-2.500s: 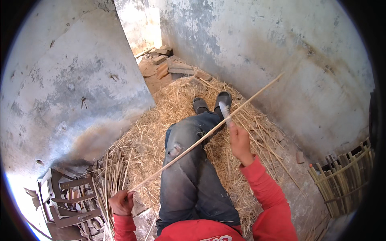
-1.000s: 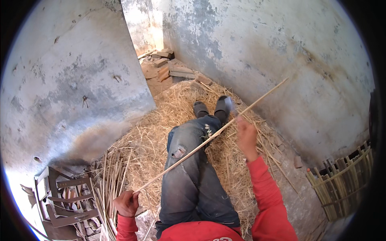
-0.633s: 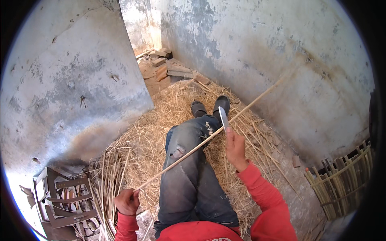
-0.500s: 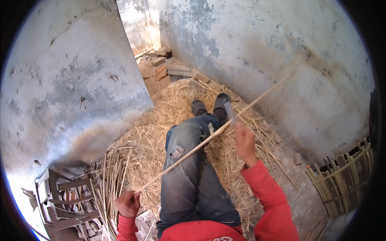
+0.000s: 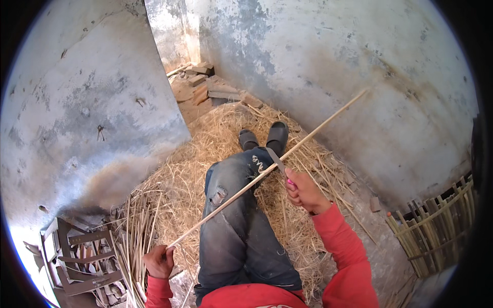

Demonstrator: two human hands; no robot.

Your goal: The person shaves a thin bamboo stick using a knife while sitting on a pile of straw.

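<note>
My left hand is closed round the lower end of a long, thin, pale bamboo strip. The strip slants up to the right across my legs, its far end in the air before the wall. In my right hand is a knife with a pink handle, most of it covered by the fingers. Its blade crosses the strip above my knee. A curled shaving lies at the strip beside the blade, over my dark trousers.
Pale shavings cover the floor around my legs. Several bamboo strips lie at left, next to a broken brown frame. A slatted bamboo basket stands at right. Bricks lie in the far corner between worn walls.
My right hand and the knife have come down and left along the strip toward me. A curl of shaving shows beside the blade. My left hand keeps its grip on the end.
</note>
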